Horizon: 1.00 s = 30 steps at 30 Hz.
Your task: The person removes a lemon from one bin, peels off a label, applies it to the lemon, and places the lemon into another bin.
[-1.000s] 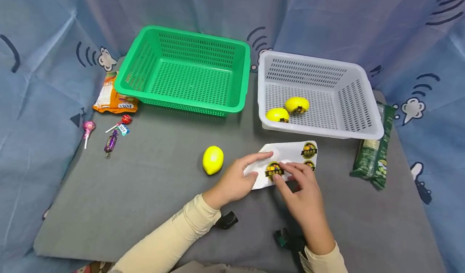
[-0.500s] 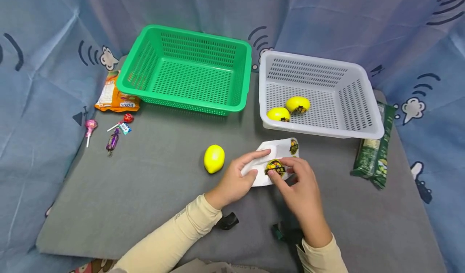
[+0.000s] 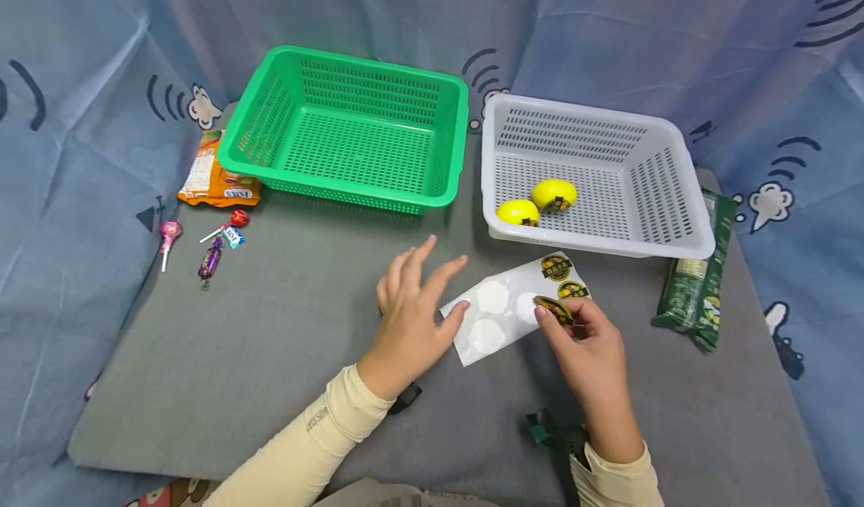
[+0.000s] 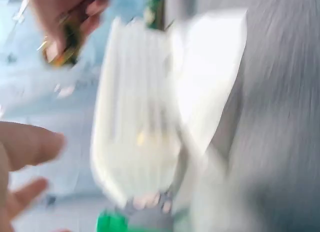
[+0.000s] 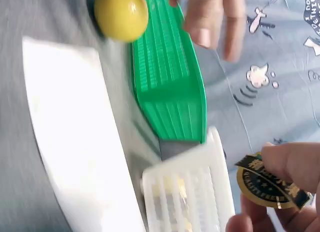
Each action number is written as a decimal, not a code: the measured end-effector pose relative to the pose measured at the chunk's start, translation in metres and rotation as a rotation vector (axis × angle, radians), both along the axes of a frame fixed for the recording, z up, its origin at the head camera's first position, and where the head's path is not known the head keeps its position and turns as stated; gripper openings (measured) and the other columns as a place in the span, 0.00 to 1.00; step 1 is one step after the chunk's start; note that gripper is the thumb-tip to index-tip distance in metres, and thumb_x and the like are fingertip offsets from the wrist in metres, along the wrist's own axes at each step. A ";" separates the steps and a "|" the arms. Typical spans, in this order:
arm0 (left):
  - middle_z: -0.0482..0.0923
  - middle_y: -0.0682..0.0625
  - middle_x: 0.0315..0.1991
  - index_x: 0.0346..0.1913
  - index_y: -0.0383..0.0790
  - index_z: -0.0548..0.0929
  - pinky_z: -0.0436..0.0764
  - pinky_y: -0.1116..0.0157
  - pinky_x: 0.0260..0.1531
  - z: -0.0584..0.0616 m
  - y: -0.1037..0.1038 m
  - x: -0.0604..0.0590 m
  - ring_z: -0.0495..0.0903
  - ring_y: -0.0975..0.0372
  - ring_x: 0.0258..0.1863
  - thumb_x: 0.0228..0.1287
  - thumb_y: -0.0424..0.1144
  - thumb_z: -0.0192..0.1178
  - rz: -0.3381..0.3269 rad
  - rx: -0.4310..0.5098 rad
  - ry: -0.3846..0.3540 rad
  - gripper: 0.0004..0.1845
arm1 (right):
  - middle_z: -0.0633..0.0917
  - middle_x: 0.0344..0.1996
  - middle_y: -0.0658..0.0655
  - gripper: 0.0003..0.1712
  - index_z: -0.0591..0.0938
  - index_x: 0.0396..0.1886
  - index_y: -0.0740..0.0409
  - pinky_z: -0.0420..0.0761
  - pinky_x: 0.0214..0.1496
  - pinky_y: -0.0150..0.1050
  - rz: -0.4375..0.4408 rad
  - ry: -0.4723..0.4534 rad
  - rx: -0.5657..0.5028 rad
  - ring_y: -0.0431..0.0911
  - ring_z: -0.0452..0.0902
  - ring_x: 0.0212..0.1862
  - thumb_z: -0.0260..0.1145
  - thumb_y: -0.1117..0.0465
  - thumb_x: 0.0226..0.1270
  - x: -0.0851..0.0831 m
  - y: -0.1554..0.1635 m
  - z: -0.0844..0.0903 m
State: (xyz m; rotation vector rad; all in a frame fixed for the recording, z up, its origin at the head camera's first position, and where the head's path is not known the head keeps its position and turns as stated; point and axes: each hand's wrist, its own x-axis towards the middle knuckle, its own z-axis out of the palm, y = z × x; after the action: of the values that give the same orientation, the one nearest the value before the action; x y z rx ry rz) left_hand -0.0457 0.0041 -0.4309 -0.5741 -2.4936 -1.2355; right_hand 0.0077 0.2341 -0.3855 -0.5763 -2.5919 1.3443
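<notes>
Grey table (image 3: 223, 372): lemon (image 5: 121, 14) behind left hand (image 3: 407, 316), wrist view only.

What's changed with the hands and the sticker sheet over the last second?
The right hand has peeled a round sticker off the sticker sheet and now pinches it just above the sheet. The left hand let go of the sheet, lifted with fingers spread, and now hides the loose lemon in the head view. The sheet lies flat again. The baskets, the two lemons and the snacks stayed put.
</notes>
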 end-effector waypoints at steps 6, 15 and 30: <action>0.74 0.39 0.68 0.73 0.47 0.78 0.67 0.43 0.55 -0.004 -0.055 -0.008 0.69 0.42 0.60 0.59 0.49 0.79 0.097 -0.149 -0.313 0.39 | 0.82 0.42 0.46 0.12 0.85 0.48 0.66 0.76 0.38 0.31 0.150 -0.024 -0.155 0.40 0.78 0.39 0.73 0.61 0.74 -0.010 -0.023 0.000; 0.75 0.41 0.58 0.73 0.43 0.73 0.83 0.62 0.49 -0.021 -0.052 -0.013 0.83 0.54 0.46 0.67 0.34 0.74 -0.188 0.409 -0.646 0.34 | 0.84 0.44 0.51 0.13 0.83 0.51 0.68 0.76 0.52 0.37 0.295 -0.218 -0.619 0.50 0.76 0.50 0.62 0.61 0.81 -0.031 -0.070 0.003; 0.59 0.40 0.75 0.84 0.36 0.53 0.79 0.61 0.62 -0.032 -0.037 -0.004 0.77 0.55 0.62 0.81 0.45 0.61 -0.527 1.000 -0.786 0.41 | 0.82 0.42 0.56 0.11 0.89 0.44 0.66 0.73 0.39 0.35 0.267 -0.069 -0.329 0.47 0.74 0.39 0.72 0.60 0.75 -0.029 -0.089 -0.009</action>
State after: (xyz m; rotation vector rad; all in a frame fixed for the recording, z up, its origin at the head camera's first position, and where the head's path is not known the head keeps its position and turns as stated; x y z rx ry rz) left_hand -0.0494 -0.0327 -0.4633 -0.5124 -1.7433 -3.0706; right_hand -0.0211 0.1447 -0.3941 -0.3300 -2.5883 1.8892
